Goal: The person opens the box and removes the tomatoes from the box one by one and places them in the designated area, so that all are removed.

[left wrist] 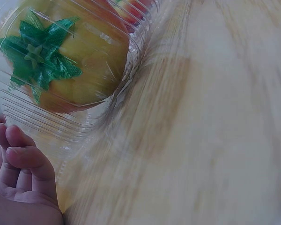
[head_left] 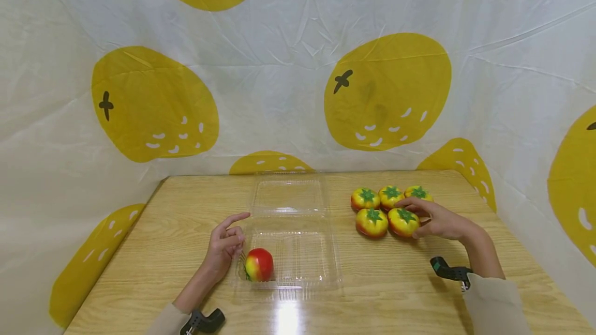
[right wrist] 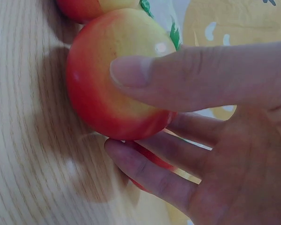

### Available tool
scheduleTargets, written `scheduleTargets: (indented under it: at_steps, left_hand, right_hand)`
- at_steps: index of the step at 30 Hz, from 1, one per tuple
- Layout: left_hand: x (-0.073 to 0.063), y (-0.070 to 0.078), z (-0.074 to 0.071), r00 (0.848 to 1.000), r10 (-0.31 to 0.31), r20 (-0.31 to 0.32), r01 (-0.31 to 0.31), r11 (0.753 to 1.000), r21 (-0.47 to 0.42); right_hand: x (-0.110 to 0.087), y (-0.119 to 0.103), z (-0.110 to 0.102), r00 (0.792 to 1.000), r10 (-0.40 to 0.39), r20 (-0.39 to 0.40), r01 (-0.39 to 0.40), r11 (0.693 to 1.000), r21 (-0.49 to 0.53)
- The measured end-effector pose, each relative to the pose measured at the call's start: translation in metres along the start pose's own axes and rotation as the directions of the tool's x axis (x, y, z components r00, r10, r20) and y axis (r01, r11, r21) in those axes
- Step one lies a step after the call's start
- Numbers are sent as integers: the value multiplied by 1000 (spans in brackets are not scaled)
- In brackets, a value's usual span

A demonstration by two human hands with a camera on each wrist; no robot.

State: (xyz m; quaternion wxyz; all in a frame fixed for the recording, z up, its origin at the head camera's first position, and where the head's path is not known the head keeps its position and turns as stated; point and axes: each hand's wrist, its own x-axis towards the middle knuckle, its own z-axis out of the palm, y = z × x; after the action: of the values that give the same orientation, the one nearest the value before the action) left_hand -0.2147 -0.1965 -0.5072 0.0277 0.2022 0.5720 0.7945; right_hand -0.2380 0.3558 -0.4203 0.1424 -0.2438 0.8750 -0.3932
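My right hand [head_left: 440, 221] grips a yellow-and-red, tomato-like toy fruit [head_left: 403, 222] with a green star-shaped leaf top. In the right wrist view, the thumb presses its near side and the fingers reach round its far side. My left hand [head_left: 223, 247] is at the left wall of a clear plastic clamshell box [head_left: 307, 262], index finger extended and the others loosely curled. Whether those fingertips touch the wall, I cannot tell. Inside the box's front left corner, another toy fruit [head_left: 259, 264] lies tipped on its side, its green leaves [left wrist: 35, 56] against the left wall.
Several similar toy fruits [head_left: 371, 222] stand leaf-side up in two rows, beside and behind the gripped one. The box's lid [head_left: 288, 195] lies folded back towards the rear table edge. A fruit-patterned curtain [head_left: 270, 112] encloses the wooden table [head_left: 186, 206] at the back and sides.
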Motion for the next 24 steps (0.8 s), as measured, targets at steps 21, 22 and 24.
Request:
scheduleTargets:
  at_steps: [21, 22, 24]
  left_hand:
    - [-1, 2, 2, 1000, 0, -4, 0, 1000, -4]
    - [-1, 2, 2, 1000, 1, -4, -1, 1000, -4]
    - [-1, 2, 2, 1000, 2, -3, -2, 1000, -3]
  right_hand:
    - [0, 6, 0, 997, 67, 42, -69, 997, 34]
    - [0, 6, 0, 997, 66, 44, -68, 997, 37]
    - [-1, 7, -1, 997, 62, 48, -65, 997, 47]
